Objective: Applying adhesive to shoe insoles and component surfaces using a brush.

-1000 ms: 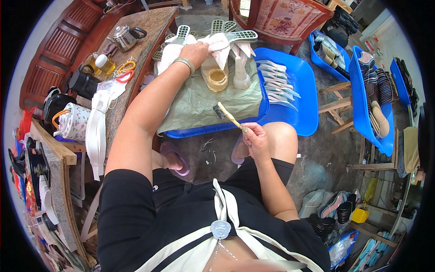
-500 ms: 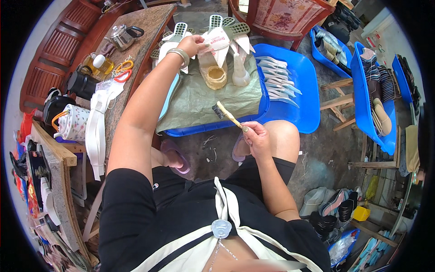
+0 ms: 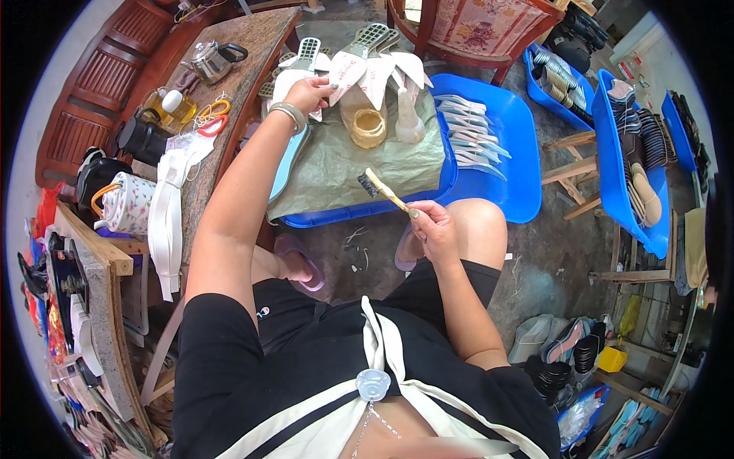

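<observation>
My right hand (image 3: 433,226) is closed round the pale handle of a small brush (image 3: 388,191), whose dark bristles point up and left. My left hand (image 3: 307,95), fingers apart, reaches to the far side of the covered blue bin. Its fingertips are at the edge of a white pointed insole piece with red print (image 3: 346,70), one of several fanned out with dark mesh-patterned ends. Just this side of them stand a crusted tan pot (image 3: 368,130) and a whitish squeeze bottle (image 3: 410,122). An olive-green sheet (image 3: 359,174) lies under these.
A blue bin (image 3: 520,172) on the right holds stacked pale pieces (image 3: 468,138). Farther right, a blue basket (image 3: 650,241) of insoles stands on a wooden stool. At left, a stone-topped table (image 3: 252,46) bears a steel kettle (image 3: 210,61) and red-handled scissors (image 3: 212,127).
My left hand has moved slightly left and down, away from the printed piece it was pinching, which now lies spread among the others. The right hand and brush stay nearly in place.
</observation>
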A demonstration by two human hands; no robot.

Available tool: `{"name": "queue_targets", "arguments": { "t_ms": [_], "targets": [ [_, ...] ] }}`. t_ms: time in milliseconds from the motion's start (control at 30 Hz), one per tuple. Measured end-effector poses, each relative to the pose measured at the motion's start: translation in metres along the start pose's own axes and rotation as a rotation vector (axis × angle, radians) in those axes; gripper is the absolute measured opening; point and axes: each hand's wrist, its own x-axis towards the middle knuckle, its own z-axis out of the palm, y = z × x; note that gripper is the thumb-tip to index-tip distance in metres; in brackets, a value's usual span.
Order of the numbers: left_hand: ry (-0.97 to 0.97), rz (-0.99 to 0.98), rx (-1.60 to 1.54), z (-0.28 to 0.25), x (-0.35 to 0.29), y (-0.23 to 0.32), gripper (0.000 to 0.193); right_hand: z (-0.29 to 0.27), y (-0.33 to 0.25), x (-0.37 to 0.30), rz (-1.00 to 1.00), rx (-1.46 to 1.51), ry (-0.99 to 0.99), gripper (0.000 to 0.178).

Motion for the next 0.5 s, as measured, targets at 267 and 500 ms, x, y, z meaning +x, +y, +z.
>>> {"name": "queue_targets", "arguments": {
  "t_ms": [267,500],
  "targets": [
    [0.213,0.424,0.276,0.018,-0.142,0.051,0.030,-0.009,0.001,-0.002,-0.015,0.031,0.088,0.014],
    [-0.377,0.776,-0.435,0.048,-0.333,0.126,0.033,-0.009,-0.003,0.005,0.029,-0.030,0.208,0.017]
  ]
}}
